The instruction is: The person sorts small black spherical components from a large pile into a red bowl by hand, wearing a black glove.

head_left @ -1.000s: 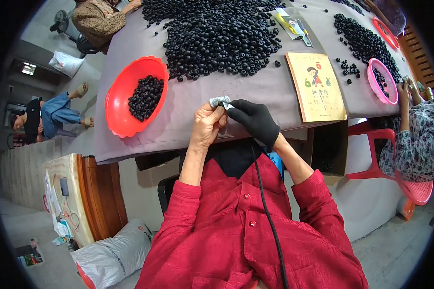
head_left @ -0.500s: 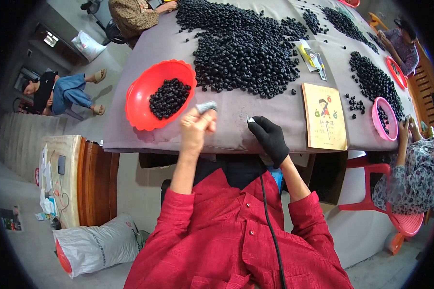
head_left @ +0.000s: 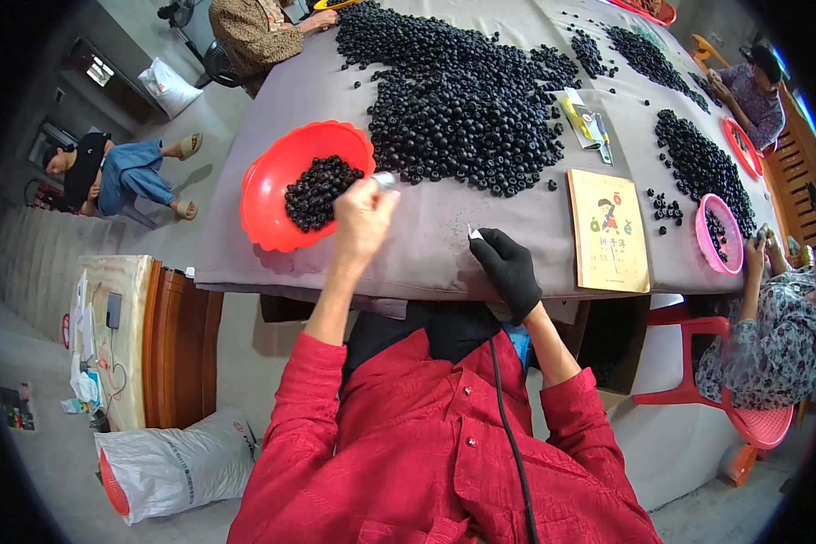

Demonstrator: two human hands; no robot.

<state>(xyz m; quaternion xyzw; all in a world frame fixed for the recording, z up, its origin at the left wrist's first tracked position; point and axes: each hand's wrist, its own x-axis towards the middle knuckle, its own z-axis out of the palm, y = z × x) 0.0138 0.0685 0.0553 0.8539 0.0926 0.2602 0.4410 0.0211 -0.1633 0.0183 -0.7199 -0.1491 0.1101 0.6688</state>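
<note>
My left hand (head_left: 363, 218), bare except for a grey covering on a fingertip, is curled closed by the right rim of a red scalloped basin (head_left: 267, 186). Whatever its fingers hold, if anything, is hidden. Inside the basin lies a heap of small dark ring-like pieces (head_left: 315, 192). My right hand (head_left: 510, 272) wears a black glove and grips a small tool with a thin pointed tip (head_left: 473, 233) over the tablecloth. Beyond both hands spreads a large pile of round black pieces (head_left: 467, 127), many showing a hole.
A yellow booklet (head_left: 607, 231) and a packaged yellow tool (head_left: 587, 127) lie to the right. Past them are a pink basin (head_left: 720, 234) and more black piles (head_left: 703, 159). Other people sit around the table (head_left: 218, 227). A black cord (head_left: 512, 435) runs down my red shirt.
My left hand has moved a little left and away from me, closer to the red basin's rim. My right hand stays nearly where it was, still gripping the pointed tool.
</note>
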